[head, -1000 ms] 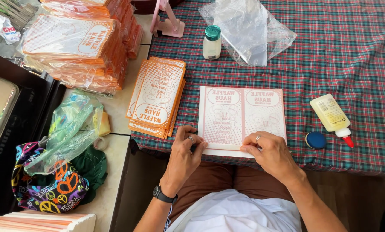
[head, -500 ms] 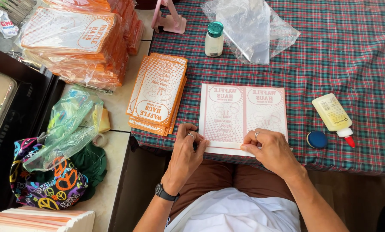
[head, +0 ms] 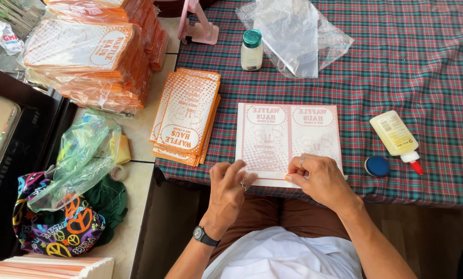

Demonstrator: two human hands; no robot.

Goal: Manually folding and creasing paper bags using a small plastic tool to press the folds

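A flat pink-and-white printed paper sheet [head: 288, 139] lies on the plaid tablecloth [head: 397, 77] in front of me. My left hand [head: 230, 191], with a ring and a black wristwatch, rests its fingers on the sheet's near left edge. My right hand [head: 319, 178] presses the near edge at the middle, where a narrow strip is folded up. A stack of orange printed paper bags [head: 187, 116] lies to the left of the sheet.
A yellow glue bottle with a red tip [head: 397, 137] and a blue cap [head: 377, 166] lie to the right. A small white bottle [head: 251, 50], a clear plastic bag [head: 293, 36] and a pink stand [head: 198, 28] sit farther back. Wrapped bundles of orange bags [head: 92, 57] and a colourful cloth bag [head: 61, 227] are at left.
My left hand slid a little to the right along the sheet's near edge, and my right hand shifted slightly left. The sheet stays in place.
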